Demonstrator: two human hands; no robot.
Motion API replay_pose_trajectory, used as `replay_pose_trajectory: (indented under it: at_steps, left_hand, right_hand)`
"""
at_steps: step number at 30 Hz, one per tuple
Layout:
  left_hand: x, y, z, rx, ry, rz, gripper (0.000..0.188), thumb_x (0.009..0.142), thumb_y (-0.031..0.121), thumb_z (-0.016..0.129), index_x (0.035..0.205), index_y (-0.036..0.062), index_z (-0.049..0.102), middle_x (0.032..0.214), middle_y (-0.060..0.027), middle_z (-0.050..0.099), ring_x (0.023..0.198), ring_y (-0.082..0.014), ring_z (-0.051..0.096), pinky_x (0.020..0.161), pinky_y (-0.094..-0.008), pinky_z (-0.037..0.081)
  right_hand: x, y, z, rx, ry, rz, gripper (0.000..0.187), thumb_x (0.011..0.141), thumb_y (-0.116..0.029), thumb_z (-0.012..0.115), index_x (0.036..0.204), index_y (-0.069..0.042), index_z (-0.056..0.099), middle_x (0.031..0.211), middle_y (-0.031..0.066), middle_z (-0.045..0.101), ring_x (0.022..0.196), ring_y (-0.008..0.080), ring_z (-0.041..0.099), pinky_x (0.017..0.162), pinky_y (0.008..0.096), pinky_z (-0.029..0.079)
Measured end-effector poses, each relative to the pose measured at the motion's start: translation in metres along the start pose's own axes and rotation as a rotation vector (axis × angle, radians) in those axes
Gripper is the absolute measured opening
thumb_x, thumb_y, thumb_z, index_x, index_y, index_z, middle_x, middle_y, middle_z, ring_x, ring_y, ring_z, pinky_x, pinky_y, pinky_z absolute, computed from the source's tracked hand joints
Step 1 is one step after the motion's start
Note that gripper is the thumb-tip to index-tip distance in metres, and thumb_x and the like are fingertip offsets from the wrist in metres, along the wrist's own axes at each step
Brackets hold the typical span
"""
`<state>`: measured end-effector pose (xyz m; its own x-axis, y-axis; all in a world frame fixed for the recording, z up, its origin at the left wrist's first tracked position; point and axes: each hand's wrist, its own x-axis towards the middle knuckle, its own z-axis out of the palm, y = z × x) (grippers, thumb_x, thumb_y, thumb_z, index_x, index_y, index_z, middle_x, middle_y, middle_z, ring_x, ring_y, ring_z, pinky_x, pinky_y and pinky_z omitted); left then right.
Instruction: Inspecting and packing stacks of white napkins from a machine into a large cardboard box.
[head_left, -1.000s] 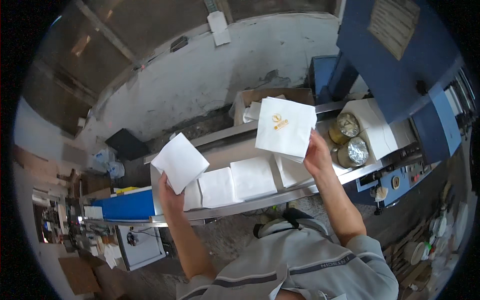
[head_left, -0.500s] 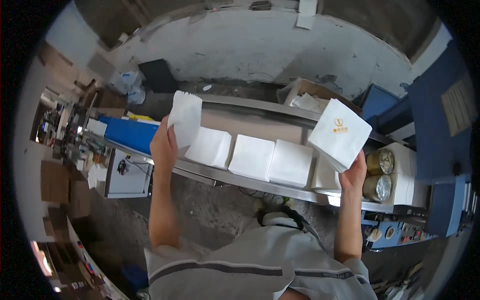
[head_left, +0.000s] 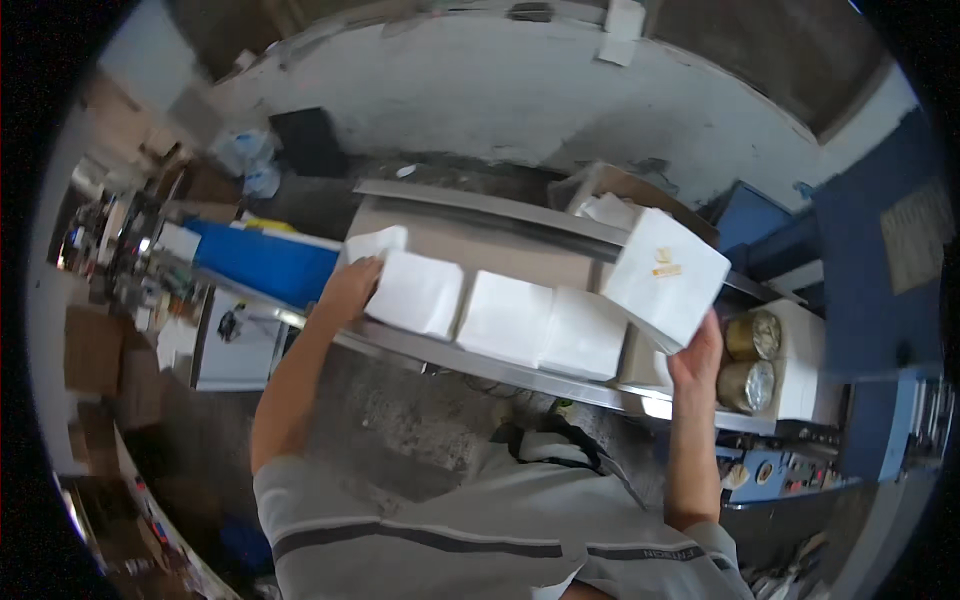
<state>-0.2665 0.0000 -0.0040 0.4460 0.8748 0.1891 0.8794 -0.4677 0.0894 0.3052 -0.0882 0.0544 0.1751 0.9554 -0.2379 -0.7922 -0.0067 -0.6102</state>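
My right hand [head_left: 699, 352] grips a stack of white paper napkins [head_left: 668, 278] by its lower corner and holds it tilted above the conveyor trough. A small gold print shows on its top napkin. At the row's left end, my left hand [head_left: 352, 288] is closed round a low stack of napkins [head_left: 376, 243], partly hidden behind the fingers. Right beside that hand stands a white napkin stack [head_left: 420, 292]. Farther along the trough sit two more, a middle stack [head_left: 505, 318] and a right stack [head_left: 583, 333]. Another stack is partly hidden near my right hand.
The trough has a metal rail [head_left: 490, 208] along its far side. A blue belt [head_left: 260, 262] extends to the left. Two wrapped rolls [head_left: 746, 385] stand at the right, near a blue machine [head_left: 880, 270]. Behind the trough is a cardboard box [head_left: 660, 197] with white paper.
My left hand has brought its napkins down from above the trough to the left end of the row. My right hand still holds its stack, now slightly lower and farther left.
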Motion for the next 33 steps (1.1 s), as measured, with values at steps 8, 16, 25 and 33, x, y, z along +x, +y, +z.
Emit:
replay_pose_trajectory:
  at_steps: [8,16,25,33]
  left_hand:
    - [0.032,0.053,-0.091,-0.384,0.194,-0.509,0.041,0.09,0.011,0.062,0.128,-0.0043,0.054,0.131,-0.0218,0.056,0.114,-0.0322,0.061,0.092,-0.037,0.051]
    - [0.115,0.269,-0.017,-1.926,-0.164,-0.474,0.055,0.1,0.039,0.05,0.141,0.0038,0.04,0.139,-0.0097,0.048,0.128,-0.0183,0.045,0.106,-0.0309,0.036]
    - [0.144,0.346,-0.042,-2.547,-0.138,-0.604,0.051,0.1,0.039,0.039,0.132,0.0012,0.049,0.124,-0.0183,0.059,0.108,-0.0293,0.062,0.09,-0.0426,0.055]
    - [0.135,0.339,0.008,-2.468,-0.032,-0.4,0.063,0.098,0.058,0.035,0.14,0.0127,0.044,0.135,-0.0064,0.053,0.122,-0.0221,0.052,0.104,-0.0363,0.044]
  right_hand:
    - [-0.002,0.003,0.047,-0.197,-0.099,-0.112,0.032,0.089,-0.016,0.059,0.119,-0.004,0.058,0.114,0.0061,0.065,0.102,0.0167,0.063,0.093,0.032,0.049]
    - [-0.018,0.021,0.093,-0.407,-0.196,-0.084,0.041,0.084,-0.009,0.073,0.12,0.002,0.055,0.107,0.0114,0.068,0.095,0.0151,0.065,0.084,0.0288,0.053]
    - [-0.018,-0.006,0.098,-0.672,-0.196,-0.171,0.041,0.085,-0.01,0.071,0.121,0.002,0.053,0.103,0.0081,0.067,0.091,0.0117,0.063,0.079,0.026,0.051]
    - [-0.017,-0.018,0.09,-0.644,-0.107,-0.23,0.043,0.085,-0.011,0.07,0.12,0.003,0.05,0.1,0.0091,0.066,0.087,0.0124,0.064,0.076,0.0258,0.051]
